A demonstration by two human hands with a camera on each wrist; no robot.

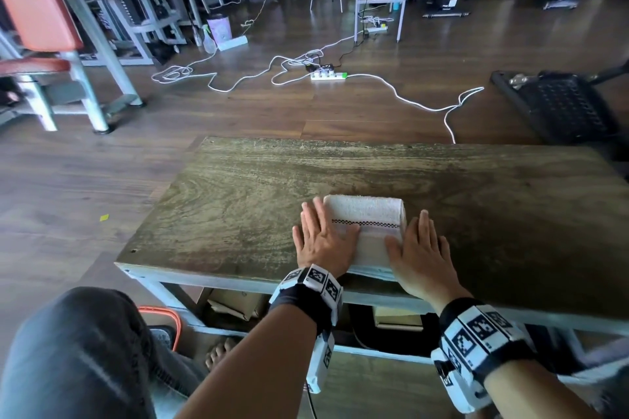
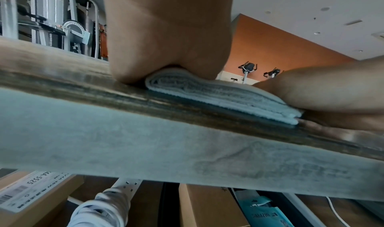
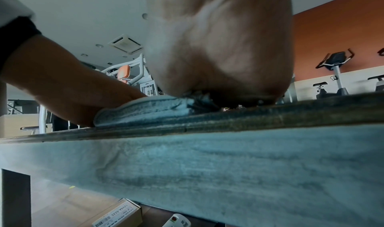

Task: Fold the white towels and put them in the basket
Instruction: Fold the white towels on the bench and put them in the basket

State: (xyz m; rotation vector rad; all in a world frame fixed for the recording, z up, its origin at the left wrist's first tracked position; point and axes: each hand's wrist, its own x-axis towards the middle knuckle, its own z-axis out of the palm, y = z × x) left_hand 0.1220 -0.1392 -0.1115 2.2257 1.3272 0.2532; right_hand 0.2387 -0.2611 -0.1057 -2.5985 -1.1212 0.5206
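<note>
A white towel (image 1: 369, 228) with a dark checked stripe lies folded in several layers near the front edge of the wooden table (image 1: 238, 201). My left hand (image 1: 321, 235) lies flat with straight fingers on the towel's left side. My right hand (image 1: 420, 248) lies flat on its right side. From the left wrist view the stacked folds of the towel (image 2: 218, 94) show under the palm (image 2: 166, 49), and the right wrist view shows the towel (image 3: 145, 112) pressed under both hands. No basket can be made out.
A black perforated crate (image 1: 558, 105) sits on the floor beyond the table's right end. White cables and a power strip (image 1: 328, 75) cross the floor ahead. Gym machines (image 1: 68, 27) stand at the left. Cardboard boxes (image 1: 235, 306) sit under the table.
</note>
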